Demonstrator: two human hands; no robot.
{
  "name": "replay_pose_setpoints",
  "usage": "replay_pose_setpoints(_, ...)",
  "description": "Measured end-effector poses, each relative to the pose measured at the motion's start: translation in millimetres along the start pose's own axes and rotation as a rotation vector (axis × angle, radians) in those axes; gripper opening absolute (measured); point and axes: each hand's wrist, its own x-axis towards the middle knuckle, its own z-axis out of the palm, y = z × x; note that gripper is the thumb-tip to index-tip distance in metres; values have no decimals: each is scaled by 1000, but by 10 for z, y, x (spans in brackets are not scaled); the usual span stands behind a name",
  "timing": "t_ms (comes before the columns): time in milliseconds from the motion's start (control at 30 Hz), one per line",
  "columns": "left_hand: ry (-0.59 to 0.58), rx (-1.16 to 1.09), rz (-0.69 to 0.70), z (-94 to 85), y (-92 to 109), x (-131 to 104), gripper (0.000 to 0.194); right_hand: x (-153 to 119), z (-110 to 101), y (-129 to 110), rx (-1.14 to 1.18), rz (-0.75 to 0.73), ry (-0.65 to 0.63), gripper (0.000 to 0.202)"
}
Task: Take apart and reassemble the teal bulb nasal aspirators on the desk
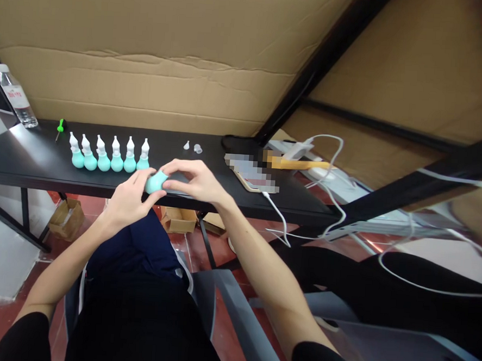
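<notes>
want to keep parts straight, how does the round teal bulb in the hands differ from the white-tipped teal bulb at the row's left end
The round teal bulb is held between the left hand and right hand; the white-tipped teal bulb stands on the black tabletop. No white tip shows on the round teal bulb, whereas the white-tipped teal bulb has one pointing upward. Both have rounded teal bodies.

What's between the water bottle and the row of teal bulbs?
The head view shows a small green-handled tool between the water bottle and the teal bulbs.
</notes>
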Motion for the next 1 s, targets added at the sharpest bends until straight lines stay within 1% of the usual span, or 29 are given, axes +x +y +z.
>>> replay_pose_setpoints(33,0,-2,11,7,8,-4,47,-5,19,-19,31,-12,-38,33)
replay_pose_setpoints(67,1,8,18,12,13,-6,44,19,-4,-5,40,-9,-42,32)
replay_pose_setpoints(100,3,24,22,15,13,-7,42,69,-68,39,24,14,-10,32)
replay_pose_setpoints(133,8,39,21,15,10,-6,41,139,-164,110,-22,58,51,31)
replay_pose_setpoints(200,23,63,14,9,-7,0,39,308,-408,303,-202,219,224,27)
replay_pose_setpoints(233,32,70,11,4,-17,4,37,392,-528,412,-338,328,282,24)
replay_pose_setpoints(267,40,74,11,0,-28,7,36,465,-631,519,-496,442,294,19)
replay_pose_setpoints(333,59,76,17,-6,-45,11,32,565,-758,706,-751,665,214,14)
replay_pose_setpoints(400,70,79,29,-5,-58,12,30,595,-785,833,-888,833,106,18)
replay_pose_setpoints(467,76,90,40,1,-71,11,30,571,-767,887,-931,941,35,23)
replay_pose_setpoints(533,84,105,53,8,-86,13,30,510,-759,863,-941,991,22,25)
replay_pose_setpoints(567,89,113,59,11,-94,14,29,468,-760,820,-937,980,48,25)
replay_pose_setpoints(633,98,127,75,14,-107,18,29,358,-743,675,-861,874,164,28)
replay_pose_setpoints(667,100,134,84,14,-111,19,29,289,-708,577,-764,785,232,30)
replay_pose_setpoints(700,98,141,96,13,-112,19,29,211,-647,464,-620,691,292,34)
replay_pose_setpoints(767,96,158,126,7,-103,15,29,40,-442,217,-230,508,336,35)
replay_pose_setpoints(833,108,183,163,-3,-82,4,28,-119,-159,-24,82,340,372,31)
replay_pose_setpoints(867,119,197,186,-9,-68,-3,26,-182,-12,-128,169,279,404,28)
replay_pose_setpoints(933,136,223,240,-21,-38,-16,26,-259,241,-285,260,194,500,27)
replay_pose_setpoints(1000,140,241,289,-26,-13,-26,27,-276,403,-368,319,140,575,30)
